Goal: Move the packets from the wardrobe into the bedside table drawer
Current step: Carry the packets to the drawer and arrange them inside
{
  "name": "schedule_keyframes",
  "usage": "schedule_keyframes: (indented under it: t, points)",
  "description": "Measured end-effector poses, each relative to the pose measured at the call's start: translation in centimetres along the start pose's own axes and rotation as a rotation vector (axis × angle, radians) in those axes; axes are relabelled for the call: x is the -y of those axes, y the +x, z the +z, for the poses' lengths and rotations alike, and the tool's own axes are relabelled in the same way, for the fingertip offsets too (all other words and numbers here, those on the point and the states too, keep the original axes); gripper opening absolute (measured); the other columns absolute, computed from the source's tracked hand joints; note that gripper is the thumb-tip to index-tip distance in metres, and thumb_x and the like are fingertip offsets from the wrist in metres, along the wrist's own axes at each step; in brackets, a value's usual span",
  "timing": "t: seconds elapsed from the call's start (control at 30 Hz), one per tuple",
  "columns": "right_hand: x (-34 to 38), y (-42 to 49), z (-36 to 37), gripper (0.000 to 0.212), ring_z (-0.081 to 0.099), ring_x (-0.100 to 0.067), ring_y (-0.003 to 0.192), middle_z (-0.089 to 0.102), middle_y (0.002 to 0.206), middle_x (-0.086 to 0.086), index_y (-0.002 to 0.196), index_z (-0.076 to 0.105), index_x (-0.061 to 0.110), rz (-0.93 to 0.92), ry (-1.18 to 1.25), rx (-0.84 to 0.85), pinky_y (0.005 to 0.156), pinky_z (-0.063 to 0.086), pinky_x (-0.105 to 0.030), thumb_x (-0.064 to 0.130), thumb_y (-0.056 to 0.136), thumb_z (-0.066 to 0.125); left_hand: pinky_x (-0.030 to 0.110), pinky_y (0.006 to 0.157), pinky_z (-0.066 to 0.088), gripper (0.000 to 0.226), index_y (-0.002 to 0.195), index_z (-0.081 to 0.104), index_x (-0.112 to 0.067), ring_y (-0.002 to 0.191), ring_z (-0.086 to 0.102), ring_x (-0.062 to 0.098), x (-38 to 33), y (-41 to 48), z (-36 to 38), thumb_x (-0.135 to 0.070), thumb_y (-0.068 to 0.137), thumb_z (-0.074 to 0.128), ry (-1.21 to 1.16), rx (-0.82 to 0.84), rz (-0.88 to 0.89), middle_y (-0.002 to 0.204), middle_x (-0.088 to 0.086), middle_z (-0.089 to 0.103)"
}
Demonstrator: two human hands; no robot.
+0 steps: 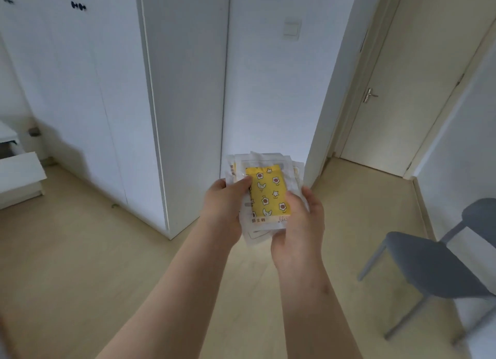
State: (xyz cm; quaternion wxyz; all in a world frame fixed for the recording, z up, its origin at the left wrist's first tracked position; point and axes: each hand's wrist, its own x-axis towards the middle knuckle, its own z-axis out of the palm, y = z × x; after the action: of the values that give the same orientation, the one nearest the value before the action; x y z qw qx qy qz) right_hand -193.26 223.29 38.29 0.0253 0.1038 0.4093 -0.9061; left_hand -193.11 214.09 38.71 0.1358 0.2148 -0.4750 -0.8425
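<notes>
Left hand [224, 205] and right hand [298, 224] — fingers closed on a stack of packets [268, 195] (yellow one uppermost) — before the closed white wardrobe [107, 90].

We are seeing bare floor [80, 264] lying open toward the bedside table drawer [18, 176], which is standing pulled out at the far left. The wardrobe [112, 103] corner is jutting between, and a grey chair [434, 262] is crowding the right side.
</notes>
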Motion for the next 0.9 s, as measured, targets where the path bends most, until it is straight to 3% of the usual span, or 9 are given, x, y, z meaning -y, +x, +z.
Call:
schedule_keyframes:
  t: [0.17, 0.3, 0.47, 0.57, 0.67, 0.8, 0.9]
  points:
    - [-1.9, 6.0, 3.5, 0.032, 0.065, -0.027, 0.083, 0.064, 0.114, -0.016, 0.118, 0.052, 0.014, 0.022, -0.016, 0.074, 0.063, 0.055, -0.033, 0.0, 0.089, 0.055, 0.056, 0.084, 0.053, 0.002, 0.091, 0.058, -0.009, 0.092, 0.067, 0.036, -1.7, 5.8, 0.3, -0.008, 0.091, 0.059, 0.019, -0.088, 0.028, 0.102, 0.018, 0.068]
    - [-4.8, 8.6, 7.4, 0.039, 0.066, -0.026, 0.082, 0.063, 0.118, -0.018, 0.127, 0.049, 0.009, 0.126, -0.093, 0.21, 0.055, 0.054, -0.028, 0.001, 0.089, 0.054, 0.057, 0.083, 0.053, 0.006, 0.096, 0.058, -0.008, 0.091, 0.068, 0.036, -3.7, 9.0, -2.6, -0.01, 0.09, 0.06, -0.057, -0.237, 0.098, 0.101, 0.018, 0.068]
    - [-7.1, 9.9, 11.6, 0.034, 0.068, -0.02, 0.072, 0.066, 0.103, -0.01, 0.119, 0.052, 0.015, 0.28, -0.09, 0.33, 0.053, 0.054, -0.028, 0.001, 0.088, 0.056, 0.059, 0.083, 0.052, 0.005, 0.095, 0.058, -0.008, 0.091, 0.067, 0.037, -5.9, 11.2, -5.8, -0.01, 0.09, 0.06, -0.101, -0.401, 0.181, 0.102, 0.019, 0.068]
    - [-7.5, 11.2, 13.4, 0.032, 0.069, -0.017, 0.063, 0.067, 0.095, -0.008, 0.114, 0.053, 0.017, 0.322, -0.057, 0.406, 0.056, 0.054, -0.031, 0.001, 0.087, 0.06, 0.051, 0.078, 0.055, 0.002, 0.092, 0.058, -0.007, 0.087, 0.068, 0.035, -7.0, 12.3, -6.0, -0.008, 0.091, 0.059, -0.131, -0.423, 0.241, 0.098, 0.019, 0.069]
    - [-8.2, 12.5, 15.0, 0.032, 0.07, -0.021, 0.069, 0.067, 0.096, -0.009, 0.112, 0.053, 0.019, 0.362, -0.064, 0.442, 0.061, 0.056, -0.035, 0.003, 0.086, 0.063, 0.043, 0.066, 0.055, 0.002, 0.09, 0.057, -0.008, 0.078, 0.068, 0.03, -7.9, 13.3, -6.2, -0.008, 0.091, 0.058, -0.142, -0.473, 0.292, 0.091, 0.016, 0.069]
    - [-10.2, 13.3, 16.6, 0.031, 0.069, -0.022, 0.072, 0.067, 0.093, -0.008, 0.11, 0.053, 0.021, 0.43, -0.097, 0.498, 0.054, 0.054, -0.032, 0.003, 0.086, 0.063, 0.044, 0.067, 0.055, 0.001, 0.091, 0.057, -0.01, 0.081, 0.068, 0.031, -8.6, 14.3, -7.6, -0.01, 0.091, 0.058, -0.144, -0.558, 0.321, 0.093, 0.015, 0.069]
    - [-12.8, 13.2, 18.2, 0.028, 0.069, -0.026, 0.077, 0.067, 0.095, -0.009, 0.101, 0.054, 0.024, 0.466, -0.142, 0.542, 0.058, 0.055, -0.034, 0.003, 0.085, 0.064, 0.045, 0.067, 0.055, 0.002, 0.091, 0.057, -0.01, 0.081, 0.069, 0.031, -9.2, 14.9, -10.1, -0.01, 0.091, 0.059, -0.172, -0.621, 0.329, 0.093, 0.015, 0.07]
